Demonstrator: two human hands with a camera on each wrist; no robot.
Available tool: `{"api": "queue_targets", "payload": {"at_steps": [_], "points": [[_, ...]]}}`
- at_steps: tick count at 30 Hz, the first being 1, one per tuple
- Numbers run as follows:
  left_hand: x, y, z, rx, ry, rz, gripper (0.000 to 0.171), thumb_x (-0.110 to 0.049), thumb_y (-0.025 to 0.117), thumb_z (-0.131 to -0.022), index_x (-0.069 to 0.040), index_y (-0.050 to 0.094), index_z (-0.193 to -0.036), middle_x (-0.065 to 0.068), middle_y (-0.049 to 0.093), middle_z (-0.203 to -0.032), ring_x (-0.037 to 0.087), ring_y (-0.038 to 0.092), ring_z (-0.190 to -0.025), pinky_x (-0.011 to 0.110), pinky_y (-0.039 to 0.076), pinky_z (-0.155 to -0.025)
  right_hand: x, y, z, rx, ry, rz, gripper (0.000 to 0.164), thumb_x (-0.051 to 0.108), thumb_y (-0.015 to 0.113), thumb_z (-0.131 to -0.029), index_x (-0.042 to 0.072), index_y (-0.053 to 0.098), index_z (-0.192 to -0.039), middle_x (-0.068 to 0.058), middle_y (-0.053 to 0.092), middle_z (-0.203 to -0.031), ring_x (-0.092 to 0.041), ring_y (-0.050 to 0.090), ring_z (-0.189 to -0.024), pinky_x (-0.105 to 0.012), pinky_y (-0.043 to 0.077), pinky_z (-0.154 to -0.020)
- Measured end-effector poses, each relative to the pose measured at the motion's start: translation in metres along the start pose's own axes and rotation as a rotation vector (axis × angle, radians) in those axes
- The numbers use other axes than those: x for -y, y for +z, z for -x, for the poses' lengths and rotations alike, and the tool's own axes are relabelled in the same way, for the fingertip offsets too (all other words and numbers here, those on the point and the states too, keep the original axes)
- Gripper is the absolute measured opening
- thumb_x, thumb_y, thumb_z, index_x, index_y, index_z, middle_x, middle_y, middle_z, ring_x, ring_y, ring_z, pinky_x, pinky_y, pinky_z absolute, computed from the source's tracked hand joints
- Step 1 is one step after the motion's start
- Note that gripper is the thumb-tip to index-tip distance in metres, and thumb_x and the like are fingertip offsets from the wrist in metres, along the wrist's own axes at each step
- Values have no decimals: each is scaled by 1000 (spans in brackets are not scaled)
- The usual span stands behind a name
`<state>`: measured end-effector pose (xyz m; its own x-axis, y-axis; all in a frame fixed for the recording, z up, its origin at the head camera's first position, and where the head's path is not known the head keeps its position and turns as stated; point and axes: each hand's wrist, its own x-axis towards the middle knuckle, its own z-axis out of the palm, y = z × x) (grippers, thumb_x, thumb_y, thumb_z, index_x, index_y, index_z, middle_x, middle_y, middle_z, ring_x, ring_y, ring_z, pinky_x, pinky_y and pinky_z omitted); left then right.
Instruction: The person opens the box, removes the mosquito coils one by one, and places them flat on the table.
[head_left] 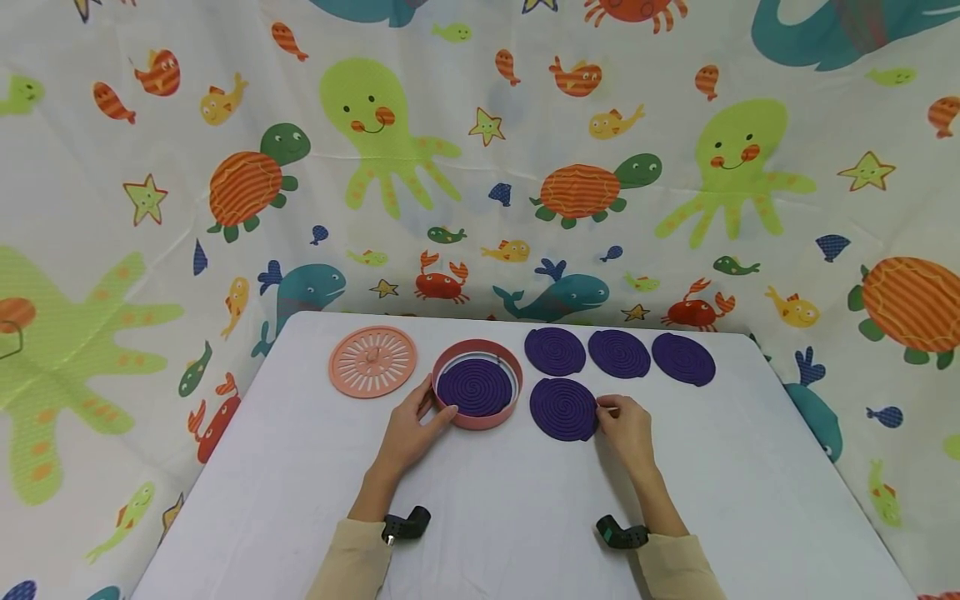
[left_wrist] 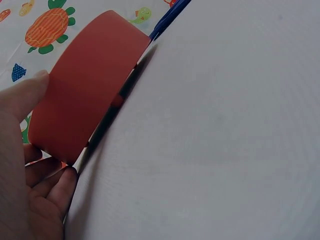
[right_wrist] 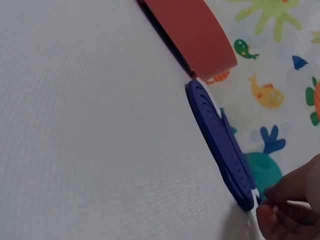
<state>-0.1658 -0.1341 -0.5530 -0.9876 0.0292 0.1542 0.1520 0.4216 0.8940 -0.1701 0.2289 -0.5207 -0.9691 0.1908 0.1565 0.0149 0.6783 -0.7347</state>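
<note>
In the head view my left hand (head_left: 411, 427) holds a round pink mosquito-coil box (head_left: 477, 424) at its left side, thumb on the front wall and fingers round the far side. A purple spiral mosquito coil (head_left: 474, 387) lies inside it. The left wrist view shows the box wall (left_wrist: 90, 75) close up, on small feet. My right hand (head_left: 628, 427) pinches the right edge of another purple coil (head_left: 564, 409), just right of the box. The right wrist view has this coil (right_wrist: 220, 145) edge-on, thumb and finger together at its end.
A pink slotted lid (head_left: 372, 362) lies left of the box. Behind the held coil, three more purple coils form a row: left (head_left: 555, 351), middle (head_left: 619, 353) and right (head_left: 684, 359). The white table (head_left: 495, 517) ends at a sea-animal curtain (head_left: 465, 167).
</note>
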Motion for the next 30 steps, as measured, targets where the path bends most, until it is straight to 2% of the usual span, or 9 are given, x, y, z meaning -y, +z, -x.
{"api": "queue_targets", "payload": {"at_steps": [7,14,22,30], "points": [[0,0,0,-3,4,-2,88,-49,73,-88,-4,37,-154,15,41,-158,28,48,-142,32,46,-111,5,1,-1,-50,-5,-41,17,5,67,-90,-3,75,-103,-21,75,-93,-9,66,-64,-13,50,-51],[0,0,0,-3,13,5,88,-50,73,-88,-5,37,-154,14,41,-158,27,48,-142,31,46,-111,16,-1,-1,-100,-15,-60,18,10,68,-90,1,76,-104,-17,76,-93,-15,69,-73,-12,50,-55],[0,0,0,-5,19,12,87,-48,74,-88,-4,37,-154,14,42,-158,27,48,-141,31,46,-111,24,-2,-4,-99,-5,-130,20,11,67,-92,0,75,-107,-19,75,-95,4,61,-62,-8,53,-55],[1,0,0,-13,33,13,85,-42,76,-88,-4,37,-154,14,42,-158,27,48,-142,30,46,-112,33,-1,-4,-106,9,-184,22,13,68,-92,0,74,-109,-20,76,-97,10,58,-63,-6,54,-57]]}}
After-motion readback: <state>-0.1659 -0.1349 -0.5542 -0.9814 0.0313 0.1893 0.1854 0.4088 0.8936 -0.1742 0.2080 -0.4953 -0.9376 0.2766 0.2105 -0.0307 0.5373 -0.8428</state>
